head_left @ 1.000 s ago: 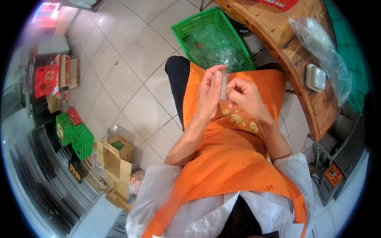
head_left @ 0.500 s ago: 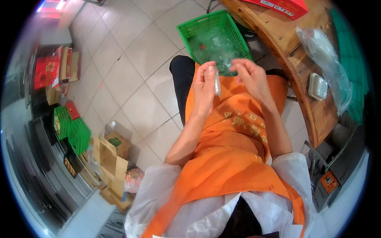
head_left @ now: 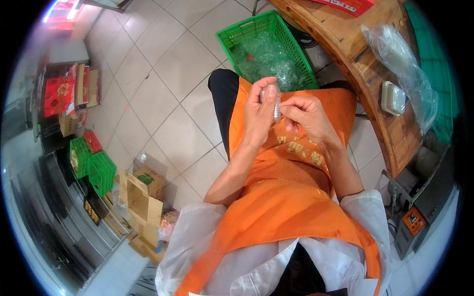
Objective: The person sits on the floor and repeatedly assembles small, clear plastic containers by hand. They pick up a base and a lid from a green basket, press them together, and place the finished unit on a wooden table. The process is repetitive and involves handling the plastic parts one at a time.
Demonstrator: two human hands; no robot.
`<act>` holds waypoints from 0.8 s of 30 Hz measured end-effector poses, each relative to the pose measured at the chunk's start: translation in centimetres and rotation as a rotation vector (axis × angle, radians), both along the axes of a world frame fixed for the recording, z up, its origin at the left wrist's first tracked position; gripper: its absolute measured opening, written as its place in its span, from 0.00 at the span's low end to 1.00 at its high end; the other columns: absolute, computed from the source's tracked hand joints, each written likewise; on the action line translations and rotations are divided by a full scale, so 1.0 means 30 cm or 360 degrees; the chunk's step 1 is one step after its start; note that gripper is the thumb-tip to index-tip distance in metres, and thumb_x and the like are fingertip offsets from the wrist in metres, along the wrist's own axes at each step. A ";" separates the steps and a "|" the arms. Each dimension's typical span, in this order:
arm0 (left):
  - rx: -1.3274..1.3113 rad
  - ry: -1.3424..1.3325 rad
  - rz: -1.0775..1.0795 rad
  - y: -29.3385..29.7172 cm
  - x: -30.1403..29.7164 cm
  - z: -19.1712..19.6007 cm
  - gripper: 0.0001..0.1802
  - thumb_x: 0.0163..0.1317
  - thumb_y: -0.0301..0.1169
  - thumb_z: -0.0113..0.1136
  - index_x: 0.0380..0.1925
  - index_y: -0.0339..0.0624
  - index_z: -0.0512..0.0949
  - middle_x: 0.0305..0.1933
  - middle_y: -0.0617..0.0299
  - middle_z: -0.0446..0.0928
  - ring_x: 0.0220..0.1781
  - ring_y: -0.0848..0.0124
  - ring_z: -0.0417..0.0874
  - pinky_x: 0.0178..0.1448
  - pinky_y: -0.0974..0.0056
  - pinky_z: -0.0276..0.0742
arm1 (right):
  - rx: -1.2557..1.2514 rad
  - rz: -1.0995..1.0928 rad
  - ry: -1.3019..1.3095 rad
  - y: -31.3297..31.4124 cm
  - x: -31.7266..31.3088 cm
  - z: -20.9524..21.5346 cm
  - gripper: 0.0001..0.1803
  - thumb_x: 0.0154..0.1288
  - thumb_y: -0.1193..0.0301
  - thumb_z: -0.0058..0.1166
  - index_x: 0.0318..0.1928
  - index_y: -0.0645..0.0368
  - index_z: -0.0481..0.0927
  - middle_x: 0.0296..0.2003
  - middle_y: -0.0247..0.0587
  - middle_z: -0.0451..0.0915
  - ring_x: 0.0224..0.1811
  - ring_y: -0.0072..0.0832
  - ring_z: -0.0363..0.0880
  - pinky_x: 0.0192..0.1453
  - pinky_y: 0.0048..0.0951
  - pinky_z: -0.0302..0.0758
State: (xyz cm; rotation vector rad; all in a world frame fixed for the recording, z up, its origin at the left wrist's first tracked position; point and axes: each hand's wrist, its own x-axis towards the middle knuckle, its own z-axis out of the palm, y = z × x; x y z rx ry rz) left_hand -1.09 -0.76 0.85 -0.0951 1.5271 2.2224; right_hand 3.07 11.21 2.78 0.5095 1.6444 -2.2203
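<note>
A small clear plastic box with a ribbed side (head_left: 277,109) is upright in my left hand (head_left: 260,111), whose fingers and thumb close around it above my lap. Against the ribbed side, my right hand (head_left: 308,116) pinches with thumb and forefinger at the box's edge; its other fingers are curled. Just beyond my hands, a green plastic basket (head_left: 310,74) on the floor holds several clear plastic containers (head_left: 269,54) and a small red piece. A similar clear box with a pale inside (head_left: 393,98) lies on the wooden table to my right.
The curved wooden table (head_left: 382,133) bounds the right side, bearing a clear plastic bag (head_left: 402,61) and a red box (head_left: 353,6). On the left are green baskets (head_left: 101,172), an open cardboard box (head_left: 140,202) and red cartons (head_left: 59,96). An orange apron (head_left: 296,212) covers my lap.
My right hand has come down and in toward the box, from apart and blurred to pinching at its side. The left hand has shifted slightly right with the box.
</note>
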 end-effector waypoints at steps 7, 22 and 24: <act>0.0029 -0.0077 -0.0095 0.003 0.010 -0.009 0.21 0.62 0.45 0.41 0.44 0.39 0.67 0.37 0.61 0.71 0.36 0.76 0.72 0.39 0.71 0.70 | -0.0140 -0.0003 -0.0027 0.012 0.004 -0.010 0.07 0.57 0.73 0.46 0.27 0.62 0.75 0.15 0.32 0.72 0.15 0.14 0.67 0.19 0.13 0.62; -0.0022 -0.0252 0.0209 -0.045 -0.062 -0.028 0.16 0.60 0.40 0.46 0.41 0.41 0.69 0.31 0.66 0.70 0.31 0.81 0.69 0.33 0.76 0.66 | 0.1198 -0.0340 0.0396 0.090 -0.144 -0.043 0.08 0.52 0.72 0.46 0.26 0.65 0.72 0.20 0.38 0.74 0.22 0.21 0.71 0.28 0.22 0.68; -0.0152 -0.0141 0.0160 -0.033 -0.057 -0.036 0.17 0.62 0.42 0.43 0.42 0.41 0.68 0.32 0.65 0.70 0.31 0.79 0.70 0.34 0.74 0.68 | 0.1365 -0.0266 0.0499 0.110 -0.173 -0.114 0.12 0.55 0.68 0.45 0.32 0.67 0.72 0.23 0.46 0.75 0.22 0.29 0.73 0.29 0.26 0.70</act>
